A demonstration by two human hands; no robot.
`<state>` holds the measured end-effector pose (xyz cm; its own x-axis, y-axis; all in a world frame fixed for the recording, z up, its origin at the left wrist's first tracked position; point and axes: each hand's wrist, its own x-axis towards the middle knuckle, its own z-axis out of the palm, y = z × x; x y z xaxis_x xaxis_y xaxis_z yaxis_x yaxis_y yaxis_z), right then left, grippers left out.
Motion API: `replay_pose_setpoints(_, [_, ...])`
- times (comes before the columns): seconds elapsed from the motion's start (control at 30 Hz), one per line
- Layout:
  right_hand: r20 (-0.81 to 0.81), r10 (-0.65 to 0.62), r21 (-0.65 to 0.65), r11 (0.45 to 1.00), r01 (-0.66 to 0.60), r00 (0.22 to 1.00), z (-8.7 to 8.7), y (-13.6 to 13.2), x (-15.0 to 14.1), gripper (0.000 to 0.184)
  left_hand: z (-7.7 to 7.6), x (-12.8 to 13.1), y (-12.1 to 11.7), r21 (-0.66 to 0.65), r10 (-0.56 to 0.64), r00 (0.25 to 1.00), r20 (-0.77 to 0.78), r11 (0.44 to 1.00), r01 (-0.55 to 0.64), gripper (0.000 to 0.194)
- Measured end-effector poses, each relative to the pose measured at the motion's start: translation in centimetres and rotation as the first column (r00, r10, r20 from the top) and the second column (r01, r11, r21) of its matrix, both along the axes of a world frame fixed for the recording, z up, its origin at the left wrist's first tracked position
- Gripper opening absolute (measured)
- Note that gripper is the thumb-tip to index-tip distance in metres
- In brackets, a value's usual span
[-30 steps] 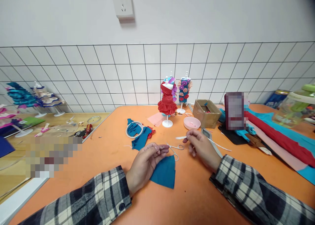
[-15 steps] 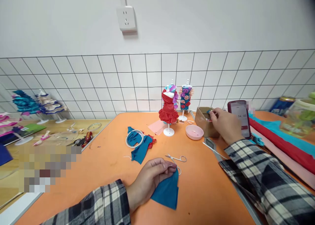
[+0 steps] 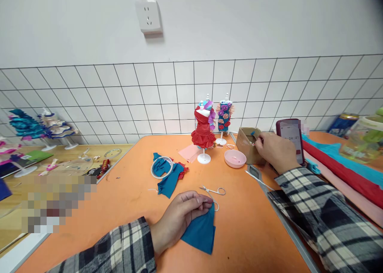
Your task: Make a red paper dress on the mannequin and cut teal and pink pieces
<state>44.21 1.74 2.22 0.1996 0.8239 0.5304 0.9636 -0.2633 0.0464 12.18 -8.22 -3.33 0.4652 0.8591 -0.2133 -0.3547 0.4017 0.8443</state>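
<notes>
My left hand [image 3: 182,213] is closed over the orange tabletop, thumb and fingers pinching the upper edge of a teal fabric piece [image 3: 199,233] that hangs down in a fold. Just beyond those fingers lie small scissors [image 3: 220,191], one handle ring partly behind the hand. At the back right, my right hand [image 3: 277,149] reaches to a small cardboard box [image 3: 249,149]. Its fingers are curled at the box's right rim, the tips partly hidden; I cannot make out what they hold. A bit of blue shows inside the box.
A pink bowl [image 3: 235,159] sits left of the box. Behind it stand mini dress forms, one in a red dress [image 3: 203,131]. White hoops [image 3: 162,167] rest on teal fabric [image 3: 170,184]. A phone [image 3: 291,139] stands upright near the right wrist, beside rolled fabrics [image 3: 338,173].
My right fingers have shifted slightly down and right at the box rim, and the blue bit stays in the box. The left hand keeps its hold; the view has moved slightly.
</notes>
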Motion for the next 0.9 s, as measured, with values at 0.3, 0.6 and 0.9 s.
replay_pose_setpoints(0.3, [0.022,0.081,-0.031,0.996,-0.08,0.996,-0.8,0.5,0.9,0.037,-0.2,0.0,-0.1,0.02,-0.012,1.0,-0.008,1.0,0.012,0.018])
replay_pose_setpoints(0.6, [0.042,0.088,-0.014,0.996,-0.087,0.995,-1.3,0.6,1.3,0.042,0.1,0.1,-0.1,0.008,-0.024,0.999,-0.034,1.0,0.024,0.02])
replay_pose_setpoints(0.9, [-0.104,0.175,0.131,0.978,-0.161,0.979,-0.6,0.7,1.5,0.032,-0.1,0.1,-0.2,0.012,-0.033,0.998,-0.051,0.999,0.034,0.023])
